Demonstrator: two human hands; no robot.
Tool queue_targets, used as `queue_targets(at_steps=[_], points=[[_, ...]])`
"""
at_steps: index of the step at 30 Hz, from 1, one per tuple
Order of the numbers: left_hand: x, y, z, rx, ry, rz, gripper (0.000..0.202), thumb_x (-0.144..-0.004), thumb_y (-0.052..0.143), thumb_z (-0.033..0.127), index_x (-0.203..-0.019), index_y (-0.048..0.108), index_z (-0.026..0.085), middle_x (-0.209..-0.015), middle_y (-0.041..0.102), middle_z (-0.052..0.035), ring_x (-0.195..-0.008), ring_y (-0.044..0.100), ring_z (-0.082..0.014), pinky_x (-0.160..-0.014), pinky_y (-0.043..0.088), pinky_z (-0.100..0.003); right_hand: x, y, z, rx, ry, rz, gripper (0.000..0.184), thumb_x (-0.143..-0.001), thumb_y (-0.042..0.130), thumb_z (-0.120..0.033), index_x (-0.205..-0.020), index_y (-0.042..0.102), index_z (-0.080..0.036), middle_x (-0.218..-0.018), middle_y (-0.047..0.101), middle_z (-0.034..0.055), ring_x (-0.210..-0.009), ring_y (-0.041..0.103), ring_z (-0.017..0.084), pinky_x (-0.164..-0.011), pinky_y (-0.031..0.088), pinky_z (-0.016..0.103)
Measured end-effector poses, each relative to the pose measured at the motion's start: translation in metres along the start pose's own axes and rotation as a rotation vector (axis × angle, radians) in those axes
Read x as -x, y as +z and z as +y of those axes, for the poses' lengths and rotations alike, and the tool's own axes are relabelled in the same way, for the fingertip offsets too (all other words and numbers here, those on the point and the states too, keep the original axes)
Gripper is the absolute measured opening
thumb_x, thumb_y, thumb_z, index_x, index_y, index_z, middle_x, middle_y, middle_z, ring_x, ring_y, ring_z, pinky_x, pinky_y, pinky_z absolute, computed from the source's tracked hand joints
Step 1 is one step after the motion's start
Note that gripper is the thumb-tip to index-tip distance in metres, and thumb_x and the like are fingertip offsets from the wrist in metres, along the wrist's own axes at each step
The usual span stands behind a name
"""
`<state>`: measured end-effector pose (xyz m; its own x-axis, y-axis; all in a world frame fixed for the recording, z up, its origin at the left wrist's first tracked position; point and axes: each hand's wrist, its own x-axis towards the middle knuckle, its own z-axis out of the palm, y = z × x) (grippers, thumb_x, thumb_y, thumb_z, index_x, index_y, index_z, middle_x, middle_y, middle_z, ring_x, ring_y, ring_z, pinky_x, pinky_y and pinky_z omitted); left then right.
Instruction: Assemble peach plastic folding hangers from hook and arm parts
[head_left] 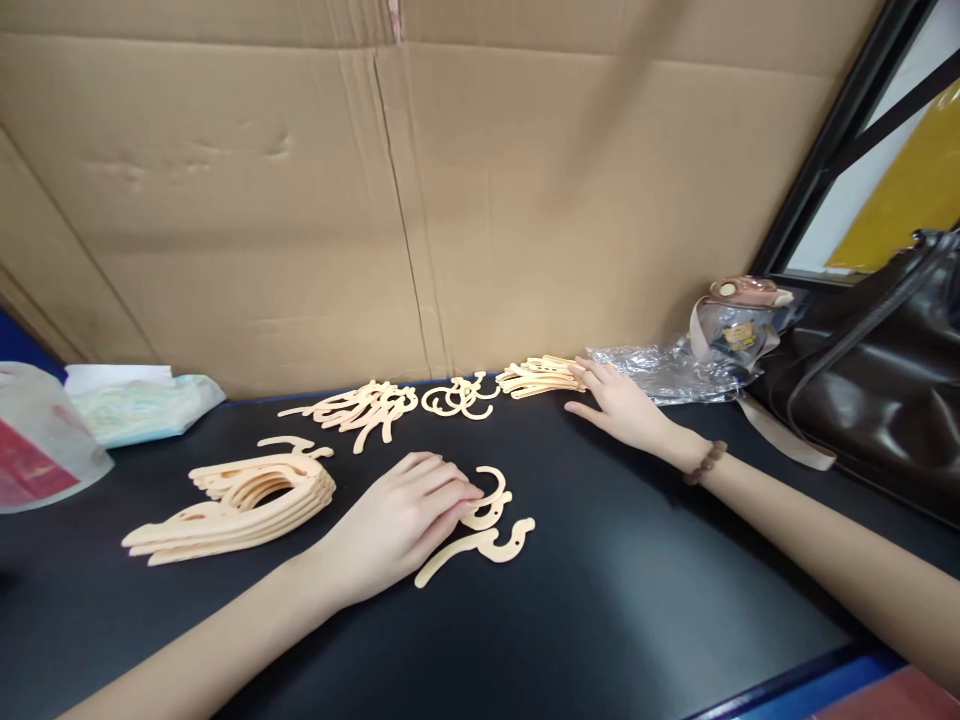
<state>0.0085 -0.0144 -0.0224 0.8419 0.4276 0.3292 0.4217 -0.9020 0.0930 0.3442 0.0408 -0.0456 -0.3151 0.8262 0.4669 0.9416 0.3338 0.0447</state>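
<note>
My left hand [397,520] lies flat on the black table [600,600], fingers stretched over a pale wooden hook piece [487,500]; a longer curved hook piece [480,545] lies just in front of it. My right hand [619,405], with a bead bracelet at the wrist, reaches to the back and its fingertips touch a small pile of flat wooden strips [540,376]. A stack of curved wooden hanger bodies [240,500] sits to the left. Loose hook pieces [364,408] and round hooks [459,397] lie along the back.
A cardboard sheet [420,200] stands behind the table. At the right are a clear plastic bag [660,370], a lidded bottle [739,320] and a dark brown handbag [877,390]. At the left lie a tissue pack [135,405] and a white plastic bag [37,440].
</note>
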Motion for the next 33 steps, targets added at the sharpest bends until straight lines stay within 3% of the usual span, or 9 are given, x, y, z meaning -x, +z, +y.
queue_targets(at_steps=[3, 8, 12, 15, 17, 22, 33], points=[[0.001, 0.000, 0.000, -0.003, 0.010, -0.010, 0.021, -0.097, 0.042, 0.018, -0.106, 0.061, 0.021, -0.099, 0.065, -0.0003, -0.094, 0.054, -0.0155, -0.091, 0.037, -0.031, -0.001, 0.007, 0.009, 0.027, 0.009, -0.014, 0.054, -0.093, 0.043, -0.047, -0.136, 0.045, -0.014, -0.142, 0.043, 0.0188, -0.130, 0.040, 0.035, -0.104, 0.035, 0.052], [0.001, 0.000, -0.001, 0.000, 0.007, 0.004, 0.021, -0.098, 0.041, 0.019, -0.106, 0.060, 0.021, -0.099, 0.065, -0.0008, -0.093, 0.056, -0.0151, -0.092, 0.037, -0.032, -0.002, 0.007, 0.007, 0.044, -0.007, -0.012, 0.047, -0.094, 0.040, -0.047, -0.129, 0.050, -0.018, -0.132, 0.053, 0.0133, -0.122, 0.049, 0.030, -0.103, 0.037, 0.046], [-0.001, -0.001, 0.001, 0.000, -0.003, 0.019, 0.023, -0.098, 0.040, 0.022, -0.103, 0.062, 0.021, -0.095, 0.065, -0.0013, -0.090, 0.057, -0.0152, -0.089, 0.040, -0.030, -0.004, 0.008, 0.009, 0.075, 0.023, 0.018, 0.041, -0.095, 0.037, -0.036, -0.130, 0.048, -0.017, -0.129, 0.055, 0.0136, -0.117, 0.052, 0.029, -0.097, 0.042, 0.044], [-0.002, -0.002, 0.002, 0.003, -0.007, 0.014, 0.023, -0.098, 0.040, 0.021, -0.101, 0.062, 0.021, -0.095, 0.066, -0.0012, -0.091, 0.057, -0.0150, -0.087, 0.040, -0.029, -0.005, 0.010, 0.016, 0.119, 0.036, 0.024, 0.046, -0.094, 0.035, -0.027, -0.137, 0.041, -0.012, -0.136, 0.050, 0.0173, -0.123, 0.048, 0.030, -0.100, 0.038, 0.046], [-0.001, -0.002, 0.002, 0.008, -0.008, 0.009, 0.023, -0.098, 0.040, 0.021, -0.101, 0.062, 0.021, -0.096, 0.065, -0.0012, -0.092, 0.057, -0.0150, -0.087, 0.040, -0.029, -0.006, 0.010, 0.021, 0.152, 0.036, 0.014, 0.047, -0.093, 0.033, -0.022, -0.137, 0.041, -0.009, -0.132, 0.054, 0.0186, -0.119, 0.051, 0.030, -0.101, 0.036, 0.047], [-0.002, 0.000, 0.000, 0.019, -0.013, 0.003, 0.022, -0.098, 0.040, 0.021, -0.101, 0.062, 0.021, -0.097, 0.064, -0.0015, -0.091, 0.057, -0.0151, -0.085, 0.041, -0.029, -0.011, 0.009, 0.030, 0.232, 0.017, -0.009, 0.040, -0.091, 0.032, -0.014, -0.124, 0.055, -0.010, -0.109, 0.066, 0.0169, -0.104, 0.057, 0.029, -0.098, 0.033, 0.047], [-0.002, 0.000, 0.001, 0.016, -0.016, -0.004, 0.021, -0.098, 0.040, 0.021, -0.099, 0.062, 0.020, -0.095, 0.064, -0.0009, -0.090, 0.056, -0.0147, -0.086, 0.039, -0.029, -0.013, 0.007, 0.028, 0.279, 0.001, 0.015, 0.030, -0.091, 0.037, -0.013, -0.104, 0.063, -0.009, -0.100, 0.063, 0.0178, -0.096, 0.053, 0.031, -0.090, 0.037, 0.043]])
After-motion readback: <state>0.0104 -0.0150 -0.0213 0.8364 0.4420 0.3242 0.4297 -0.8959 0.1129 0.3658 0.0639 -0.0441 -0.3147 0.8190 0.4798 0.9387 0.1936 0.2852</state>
